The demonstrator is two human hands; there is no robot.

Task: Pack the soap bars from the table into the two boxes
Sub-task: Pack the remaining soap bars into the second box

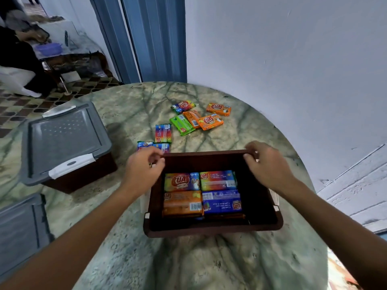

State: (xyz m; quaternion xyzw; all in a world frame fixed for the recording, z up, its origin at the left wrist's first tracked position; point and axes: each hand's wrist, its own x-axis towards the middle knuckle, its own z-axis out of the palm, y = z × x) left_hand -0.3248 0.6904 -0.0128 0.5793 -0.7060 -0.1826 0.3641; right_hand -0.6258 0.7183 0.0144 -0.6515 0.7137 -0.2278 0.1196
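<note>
Four wrapped soap bars (202, 192) are seen packed flat in a two-by-two layer inside the open brown box (211, 229), with the edges of more bars showing beneath them. The far rim of this box is gripped at its corners: the left hand (144, 166) is closed on the left corner and the right hand (266, 162) on the right corner. A second brown box (83, 174) is set to the left, covered by a grey lid (65, 139) with white clips. Another grey lid (18, 229) lies at the near left edge. Loose soap bars (196, 118) in orange, green and rainbow wrappers are scattered beyond the open box, two of them just beside the left hand. Everything is carried by a round surface (188, 258) of green veined marble pattern. A white wall (293, 59), a blue door frame (150, 38) and a chequered tile floor (25, 103) are visible behind.
</note>
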